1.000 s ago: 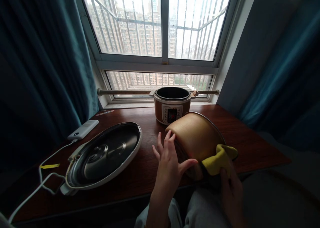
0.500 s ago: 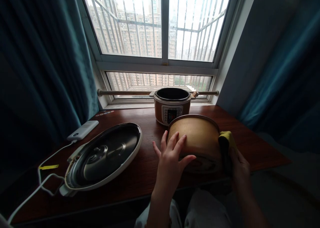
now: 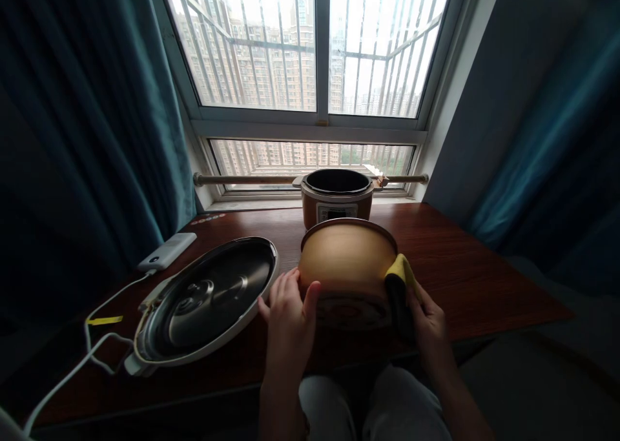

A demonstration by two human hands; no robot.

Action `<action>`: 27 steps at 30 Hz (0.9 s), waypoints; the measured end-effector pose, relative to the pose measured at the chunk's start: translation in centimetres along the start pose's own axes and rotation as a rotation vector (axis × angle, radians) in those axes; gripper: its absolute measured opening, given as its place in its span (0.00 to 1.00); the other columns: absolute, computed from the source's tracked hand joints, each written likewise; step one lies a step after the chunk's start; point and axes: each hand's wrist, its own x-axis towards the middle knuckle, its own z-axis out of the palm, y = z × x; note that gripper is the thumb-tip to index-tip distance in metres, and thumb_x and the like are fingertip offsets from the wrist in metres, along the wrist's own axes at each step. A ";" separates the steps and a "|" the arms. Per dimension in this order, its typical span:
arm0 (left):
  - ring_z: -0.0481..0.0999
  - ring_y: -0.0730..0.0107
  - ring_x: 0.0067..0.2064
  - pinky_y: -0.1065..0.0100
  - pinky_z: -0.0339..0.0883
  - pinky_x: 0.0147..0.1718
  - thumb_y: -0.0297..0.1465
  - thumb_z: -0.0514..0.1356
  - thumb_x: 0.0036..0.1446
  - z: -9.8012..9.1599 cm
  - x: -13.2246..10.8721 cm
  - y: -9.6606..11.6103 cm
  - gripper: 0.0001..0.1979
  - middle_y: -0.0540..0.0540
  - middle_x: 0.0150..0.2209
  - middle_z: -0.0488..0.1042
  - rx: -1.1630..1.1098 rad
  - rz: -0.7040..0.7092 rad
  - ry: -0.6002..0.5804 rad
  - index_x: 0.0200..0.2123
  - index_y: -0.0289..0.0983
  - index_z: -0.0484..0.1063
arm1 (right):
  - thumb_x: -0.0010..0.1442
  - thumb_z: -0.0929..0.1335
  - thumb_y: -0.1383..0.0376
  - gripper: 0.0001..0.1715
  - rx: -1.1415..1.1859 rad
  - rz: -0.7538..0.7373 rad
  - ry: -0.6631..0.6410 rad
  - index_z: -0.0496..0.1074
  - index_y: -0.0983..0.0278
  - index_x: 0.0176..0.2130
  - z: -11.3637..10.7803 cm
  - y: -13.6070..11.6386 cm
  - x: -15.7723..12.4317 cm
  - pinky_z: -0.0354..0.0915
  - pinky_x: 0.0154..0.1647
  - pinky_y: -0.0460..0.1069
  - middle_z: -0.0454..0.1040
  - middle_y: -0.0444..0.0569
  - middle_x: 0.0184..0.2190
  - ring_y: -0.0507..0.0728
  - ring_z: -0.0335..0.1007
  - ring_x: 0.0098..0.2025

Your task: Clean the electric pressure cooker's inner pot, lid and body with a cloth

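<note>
A gold-coloured pot (image 3: 347, 257) is tilted on its side near the table's front edge, its base facing me. My left hand (image 3: 289, 299) rests against the pot's left side, its thumb raised and apart from the fingers. In my right hand (image 3: 429, 318) is a yellow and dark cloth (image 3: 402, 279), held at the pot's right side. Behind the pot stands a brown and white cooker (image 3: 336, 199) with a dark open top, its front panel partly hidden by the pot. The inside of the pot is out of sight.
To the left, a large round lid (image 3: 208, 299) lies with its dark inner side up. A white power bank (image 3: 167, 252) with a white cable (image 3: 72, 373) is beyond it. A yellow strip (image 3: 105, 320) lies on the cable. Curtains and a barred window surround the wooden table (image 3: 465, 266).
The pot has moved left and covers more of the cooker's panel. My left hand has shifted left and down to the pot's side. My right hand has moved left with the cloth.
</note>
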 end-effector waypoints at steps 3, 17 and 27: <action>0.61 0.51 0.57 0.39 0.35 0.57 0.45 0.38 0.60 -0.2 0.4 -1.2 0.28 0.36 0.52 0.67 -0.048 -0.120 -0.017 0.51 0.33 0.61 | 0.59 0.63 0.55 0.27 -0.050 -0.170 -0.042 0.63 0.61 0.56 1.3 -0.5 -0.8 0.49 0.62 0.58 0.62 0.50 0.57 0.60 0.55 0.60; 0.62 0.50 0.56 0.50 0.52 0.55 0.53 0.48 0.52 0.4 1.1 -1.0 0.35 0.33 0.50 0.67 -0.224 -0.138 0.027 0.50 0.29 0.62 | 0.61 0.60 0.58 0.25 -0.148 -0.311 -0.063 0.63 0.61 0.56 2.3 -2.2 0.4 0.52 0.61 0.60 0.62 0.49 0.57 0.60 0.56 0.60; 0.61 0.51 0.57 0.50 0.52 0.56 0.49 0.51 0.53 0.6 0.4 1.0 0.31 0.34 0.53 0.65 -0.262 -0.079 -0.018 0.52 0.31 0.60 | 0.62 0.60 0.62 0.19 -0.377 -0.704 -0.419 0.68 0.58 0.52 4.0 -8.8 5.1 0.52 0.62 0.57 0.67 0.44 0.53 0.57 0.55 0.60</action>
